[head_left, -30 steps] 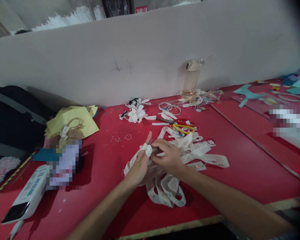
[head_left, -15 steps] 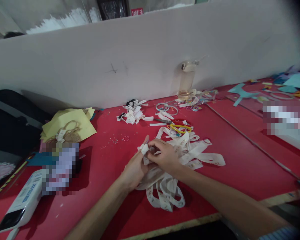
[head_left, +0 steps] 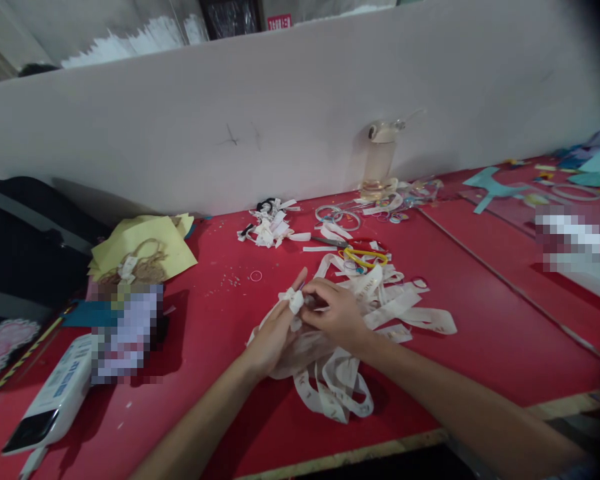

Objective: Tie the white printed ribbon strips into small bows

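A knotted white ribbon (head_left: 294,301) sits at the fingers of my left hand (head_left: 270,340), which is closed around it near the middle of the red table. Pinching at the knot's right side is my right hand (head_left: 337,313), thumb and forefinger together; the bit between them is too small to make out. Below and right of both hands lies a loose heap of white printed ribbons (head_left: 330,393), partly under them. Scissors with red and yellow handles (head_left: 365,257) lie just beyond the heap.
A pile of small white bows (head_left: 270,225) lies near the wall. A clear bottle (head_left: 379,163) stands behind the scissors. On the left are yellow paper sheets (head_left: 173,247), a white device with a dark screen (head_left: 55,393) and a dark bag (head_left: 30,227). Turquoise scraps (head_left: 490,187) lie at the right.
My left thumb and fingers have shifted slightly, and the white knot appears a little fuller and turned. My right hand still pinches beside it. The whole view has moved slightly.
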A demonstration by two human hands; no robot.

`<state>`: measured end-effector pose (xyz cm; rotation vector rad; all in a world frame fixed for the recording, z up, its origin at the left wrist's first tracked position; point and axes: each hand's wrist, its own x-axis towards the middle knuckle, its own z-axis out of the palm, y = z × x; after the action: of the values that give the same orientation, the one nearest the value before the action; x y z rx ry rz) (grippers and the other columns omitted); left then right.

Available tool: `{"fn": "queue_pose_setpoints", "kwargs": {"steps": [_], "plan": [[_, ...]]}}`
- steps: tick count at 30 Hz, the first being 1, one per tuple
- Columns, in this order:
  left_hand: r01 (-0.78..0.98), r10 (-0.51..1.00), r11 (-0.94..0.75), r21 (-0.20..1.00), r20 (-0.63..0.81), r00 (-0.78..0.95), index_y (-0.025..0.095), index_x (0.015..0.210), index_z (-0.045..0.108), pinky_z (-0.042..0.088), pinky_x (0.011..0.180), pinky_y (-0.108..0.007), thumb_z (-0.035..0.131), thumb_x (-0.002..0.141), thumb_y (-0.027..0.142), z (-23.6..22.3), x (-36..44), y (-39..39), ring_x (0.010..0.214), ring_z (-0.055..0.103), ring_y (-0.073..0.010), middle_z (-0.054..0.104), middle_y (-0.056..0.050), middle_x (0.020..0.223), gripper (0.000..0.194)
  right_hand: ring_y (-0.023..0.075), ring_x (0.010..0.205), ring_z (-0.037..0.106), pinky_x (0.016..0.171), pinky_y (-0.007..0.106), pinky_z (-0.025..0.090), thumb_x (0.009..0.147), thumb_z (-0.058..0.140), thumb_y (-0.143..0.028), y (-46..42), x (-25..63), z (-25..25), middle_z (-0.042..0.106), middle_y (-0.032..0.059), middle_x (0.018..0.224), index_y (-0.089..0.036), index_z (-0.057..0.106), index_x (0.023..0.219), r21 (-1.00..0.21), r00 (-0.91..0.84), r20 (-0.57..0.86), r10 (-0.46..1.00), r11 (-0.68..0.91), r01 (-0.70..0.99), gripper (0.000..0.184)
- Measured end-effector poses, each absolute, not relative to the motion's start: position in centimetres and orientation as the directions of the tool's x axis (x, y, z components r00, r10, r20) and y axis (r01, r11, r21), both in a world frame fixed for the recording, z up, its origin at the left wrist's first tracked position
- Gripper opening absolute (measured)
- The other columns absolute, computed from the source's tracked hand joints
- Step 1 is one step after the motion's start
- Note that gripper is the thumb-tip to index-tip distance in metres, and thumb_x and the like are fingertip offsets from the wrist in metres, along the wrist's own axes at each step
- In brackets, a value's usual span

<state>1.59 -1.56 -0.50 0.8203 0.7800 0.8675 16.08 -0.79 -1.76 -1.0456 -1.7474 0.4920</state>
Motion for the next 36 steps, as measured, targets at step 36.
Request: {"fn": "queue_pose_setpoints", "kwargs": {"steps": [36], "plan": [[-0.306,0.893,0.366,0.879,-0.240,0.381,0.028,0.143,0.034,0.037,0.104,-0.042,0.054,0.087,0.036,-0.5,2.0,-1.9,0.123,0.051,-0.0253,0.062,-0.007,0.125,0.061,0.0131,0.067,0.052,0.064,0.023,0.041,0.068,0.060,-0.011,0.0,16.6,-2.0,0.058,-0.0002,0.076,-0.019,0.058,0.081,-0.711,-0.203,0.518,0.831,0.551,0.437,0.015]]}}
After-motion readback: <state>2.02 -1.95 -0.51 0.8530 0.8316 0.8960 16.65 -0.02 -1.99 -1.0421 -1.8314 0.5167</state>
